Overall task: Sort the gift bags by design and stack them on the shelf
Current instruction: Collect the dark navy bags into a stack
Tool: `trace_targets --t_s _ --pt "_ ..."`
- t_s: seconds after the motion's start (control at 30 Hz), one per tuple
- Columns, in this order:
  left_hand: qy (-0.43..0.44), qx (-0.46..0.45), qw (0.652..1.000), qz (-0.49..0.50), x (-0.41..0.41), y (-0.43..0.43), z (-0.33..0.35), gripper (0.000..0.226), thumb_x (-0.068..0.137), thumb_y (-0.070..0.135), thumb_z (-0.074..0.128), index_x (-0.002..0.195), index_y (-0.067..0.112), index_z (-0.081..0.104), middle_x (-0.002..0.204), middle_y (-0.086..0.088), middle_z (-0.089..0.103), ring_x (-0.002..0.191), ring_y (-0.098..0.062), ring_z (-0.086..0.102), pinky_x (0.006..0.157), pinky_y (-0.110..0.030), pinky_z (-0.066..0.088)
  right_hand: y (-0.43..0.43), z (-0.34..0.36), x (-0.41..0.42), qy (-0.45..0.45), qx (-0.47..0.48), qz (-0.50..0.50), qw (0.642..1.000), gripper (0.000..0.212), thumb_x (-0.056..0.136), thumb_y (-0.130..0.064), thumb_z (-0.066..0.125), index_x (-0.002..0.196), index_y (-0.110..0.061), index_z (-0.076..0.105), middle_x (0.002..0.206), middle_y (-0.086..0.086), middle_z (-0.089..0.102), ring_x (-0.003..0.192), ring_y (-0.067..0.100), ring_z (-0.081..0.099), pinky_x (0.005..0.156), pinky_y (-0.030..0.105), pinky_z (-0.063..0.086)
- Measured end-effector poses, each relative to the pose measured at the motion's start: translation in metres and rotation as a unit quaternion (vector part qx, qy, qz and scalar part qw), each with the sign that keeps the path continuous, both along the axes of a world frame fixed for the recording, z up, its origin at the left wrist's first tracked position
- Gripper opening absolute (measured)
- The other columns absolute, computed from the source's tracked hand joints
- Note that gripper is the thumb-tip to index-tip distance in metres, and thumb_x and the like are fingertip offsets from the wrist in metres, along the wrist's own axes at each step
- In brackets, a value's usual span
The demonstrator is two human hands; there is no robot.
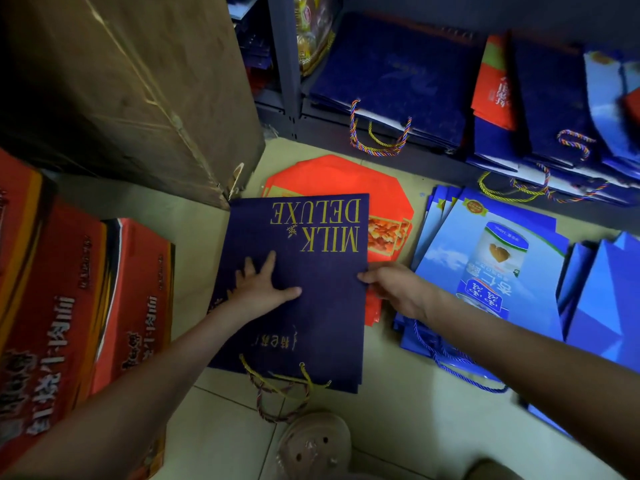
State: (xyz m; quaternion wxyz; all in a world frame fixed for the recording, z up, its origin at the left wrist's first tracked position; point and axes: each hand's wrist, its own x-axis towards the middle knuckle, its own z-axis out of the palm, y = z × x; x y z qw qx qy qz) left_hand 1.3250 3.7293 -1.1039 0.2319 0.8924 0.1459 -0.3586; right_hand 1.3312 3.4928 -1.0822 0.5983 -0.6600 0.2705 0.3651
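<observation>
A flat navy gift bag [311, 306] printed "MILK DELUXE" in gold lies on the floor in the middle, its rope handles toward me. My left hand [263, 289] presses flat on its face with fingers spread. My right hand [394, 289] grips its right edge, thumb on top and fingers underneath. Red gift bags [332, 174] lie under and beyond it. A pile of light blue bags [491, 258] with a can picture lies to the right. On the dark shelf [433, 157] at the back rest stacks of navy bags [398, 77].
A tall brown carton [138, 91] stands at the back left. Red printed boxes [79, 306] line the left side. More blue bags [609, 299] lie at the far right. A pink perforated shoe [311, 445] shows at the bottom on the tiled floor.
</observation>
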Motion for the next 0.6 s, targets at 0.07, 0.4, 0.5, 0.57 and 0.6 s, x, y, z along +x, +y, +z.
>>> trace_targets --t_s 0.07,0.4,0.5,0.57,0.6 --pt "-0.011 -0.038 0.998 -0.041 0.004 -0.019 0.011 0.096 0.079 0.062 0.061 0.148 0.043 -0.002 0.158 -0.003 -0.018 0.144 -0.033 -0.012 0.115 -0.055 0.012 0.0 0.01 0.004 -0.017 0.015 0.004 1.0 0.019 0.094 -0.002 0.052 0.109 -0.006 0.062 0.099 0.008 0.068 0.077 0.015 0.063 0.054 0.02 0.048" --pt "-0.031 -0.038 0.997 -0.067 0.026 -0.076 0.046 0.11 0.069 0.082 0.051 0.15 0.033 -0.006 0.157 -0.018 0.006 0.142 -0.039 0.015 0.112 -0.05 0.025 -0.001 0.027 0.009 -0.127 -0.013 0.151 0.98 0.047 0.097 -0.002 0.035 0.13 -0.026 0.058 0.123 -0.006 0.063 0.112 0.014 0.058 0.093 0.034 0.048" --pt "-0.007 -0.032 0.996 -0.087 0.02 -0.085 0.047 0.12 0.069 0.078 0.058 0.147 0.033 -0.022 0.155 -0.023 -0.012 0.143 -0.044 -0.003 0.113 -0.055 0.017 -0.003 0.025 0.011 -0.123 -0.01 0.174 0.977 0.054 0.093 0.007 0.036 0.131 -0.024 0.057 0.126 -0.003 0.062 0.115 0.016 0.058 0.096 0.035 0.05" --pt "0.005 -0.03 0.995 -0.093 0.016 -0.091 0.046 0.121 0.07 0.075 0.06 0.143 0.037 -0.029 0.153 -0.024 -0.02 0.142 -0.044 -0.011 0.112 -0.058 0.014 -0.006 0.024 0.01 -0.114 0.011 0.177 0.977 0.056 0.092 0.009 0.037 0.132 -0.025 0.055 0.128 -0.003 0.06 0.117 0.016 0.056 0.097 0.035 0.049" --pt "0.01 -0.028 0.995 -0.098 0.016 -0.093 0.045 0.12 0.072 0.073 0.06 0.141 0.038 -0.031 0.153 -0.024 -0.021 0.141 -0.044 -0.013 0.111 -0.058 0.014 -0.007 0.024 0.009 -0.11 0.02 0.179 0.978 0.057 0.091 0.01 0.036 0.132 -0.026 0.054 0.129 -0.004 0.059 0.118 0.015 0.055 0.099 0.036 0.048"
